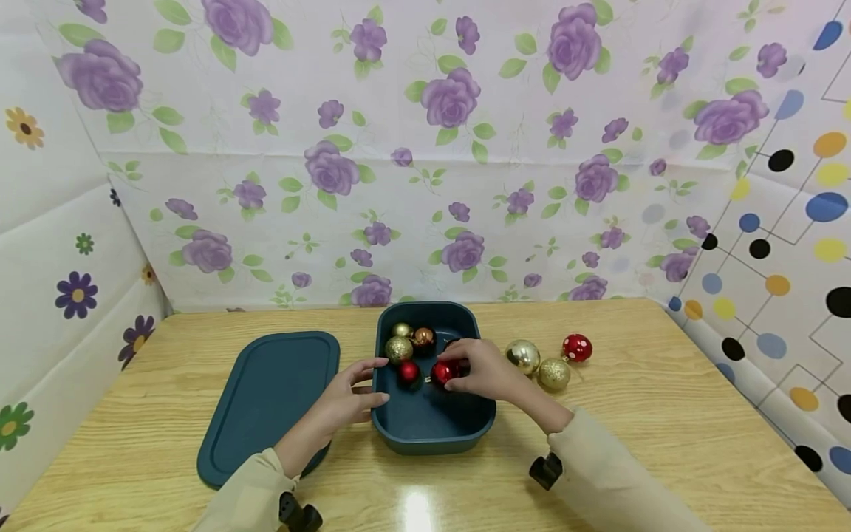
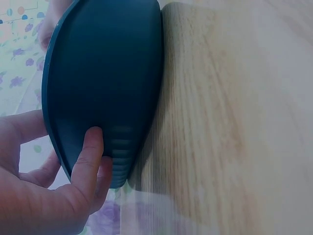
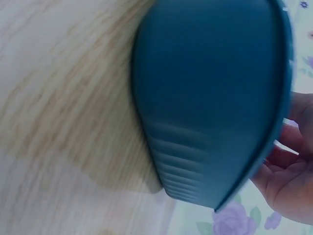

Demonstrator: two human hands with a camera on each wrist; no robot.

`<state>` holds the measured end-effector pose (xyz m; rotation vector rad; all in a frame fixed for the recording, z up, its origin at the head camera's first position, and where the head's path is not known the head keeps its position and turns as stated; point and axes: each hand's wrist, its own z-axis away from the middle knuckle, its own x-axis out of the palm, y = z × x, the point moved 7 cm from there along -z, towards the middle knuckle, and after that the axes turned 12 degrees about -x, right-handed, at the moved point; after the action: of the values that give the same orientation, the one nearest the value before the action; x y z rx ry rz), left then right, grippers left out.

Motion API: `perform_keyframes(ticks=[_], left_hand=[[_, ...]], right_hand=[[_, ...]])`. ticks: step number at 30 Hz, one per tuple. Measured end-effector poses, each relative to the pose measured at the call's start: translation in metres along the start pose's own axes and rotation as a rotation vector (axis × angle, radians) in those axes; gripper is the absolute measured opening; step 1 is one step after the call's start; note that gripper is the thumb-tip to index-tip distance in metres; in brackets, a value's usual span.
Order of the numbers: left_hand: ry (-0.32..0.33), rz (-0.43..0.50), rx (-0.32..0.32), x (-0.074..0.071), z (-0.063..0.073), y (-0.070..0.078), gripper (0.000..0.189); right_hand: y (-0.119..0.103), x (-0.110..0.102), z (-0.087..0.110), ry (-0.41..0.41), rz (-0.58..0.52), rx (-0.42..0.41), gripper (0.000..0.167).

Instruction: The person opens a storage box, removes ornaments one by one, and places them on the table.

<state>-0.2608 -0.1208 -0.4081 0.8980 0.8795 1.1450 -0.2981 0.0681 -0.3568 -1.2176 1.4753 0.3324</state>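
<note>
My right hand reaches into the dark teal box and pinches a shiny red Christmas ball between thumb and fingers. My left hand is at the box's left side, its fingers loosely extended against the rim and outer wall. In the left wrist view, fingers of that hand touch the ribbed outer wall. Inside the box lie another red ball, a glittery gold ball, a smaller gold ball and a copper ball. The right hand partly hides the box's right half.
A teal lid lies flat left of the box. To the right are a shiny gold ball, a glittery gold ball and a white-dotted red ball. Patterned cloth hangs behind the wooden table.
</note>
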Motion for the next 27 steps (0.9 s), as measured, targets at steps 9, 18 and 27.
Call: perform_keyframes(ticks=[9, 18, 27], left_hand=[[0.006, -0.001, -0.009, -0.001, 0.000, -0.001, 0.052], [0.009, -0.008, -0.008, 0.000, 0.001, 0.000, 0.052], [0.008, -0.011, -0.005, 0.000, 0.001, 0.001, 0.052]], right_hand=[[0.006, -0.033, 0.019, 0.120, -0.174, 0.085, 0.038], [0.034, -0.066, 0.052, 0.201, -0.301, 0.251, 0.043], [0.067, -0.095, 0.088, 0.272, -0.302, 0.357, 0.047]])
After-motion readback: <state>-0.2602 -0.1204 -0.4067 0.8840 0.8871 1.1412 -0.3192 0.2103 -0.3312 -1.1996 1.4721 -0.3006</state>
